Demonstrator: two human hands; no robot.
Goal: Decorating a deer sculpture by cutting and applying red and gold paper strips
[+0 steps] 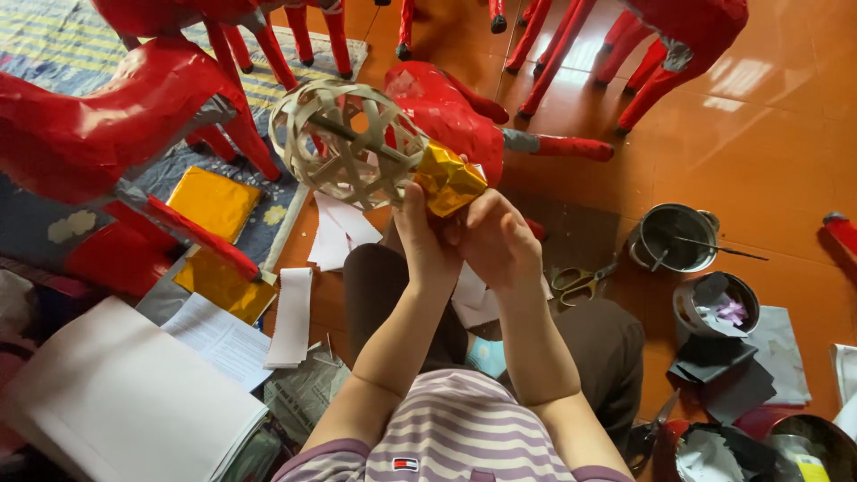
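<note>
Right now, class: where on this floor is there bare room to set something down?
Bare orange floor lies between the red figures' legs and the metal bowl. Crowded: the papers and gold sheets by the mat.

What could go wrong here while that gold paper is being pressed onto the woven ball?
The gold foil paper looks thin and crumpled where the right hand and left hand pinch it, so it might tear. The woven ball is an open lattice of thin strips; a hard squeeze could bend it. The metal bowl with a stick in it sits near the right elbow on the floor and might get knocked.
</note>
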